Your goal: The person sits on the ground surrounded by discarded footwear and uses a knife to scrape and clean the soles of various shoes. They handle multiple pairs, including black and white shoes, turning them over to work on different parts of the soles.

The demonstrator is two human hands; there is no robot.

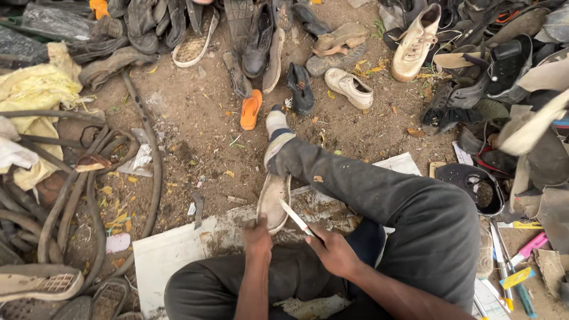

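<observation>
While seated on dirt | left hand [258, 236] fingers curled, pressing down heel of worn shoe sole [274, 200] on white board [172, 252] | right hand [335, 252] fingers pinching knife [297, 219], blade tip at sole edge

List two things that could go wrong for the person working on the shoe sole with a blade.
1. The blade in the right hand points toward the left hand, which steadies the worn sole; a slip could cut the fingers.
2. The sole rests beside the person's crossed leg, so a stray stroke might catch the trousers or foot.
</observation>
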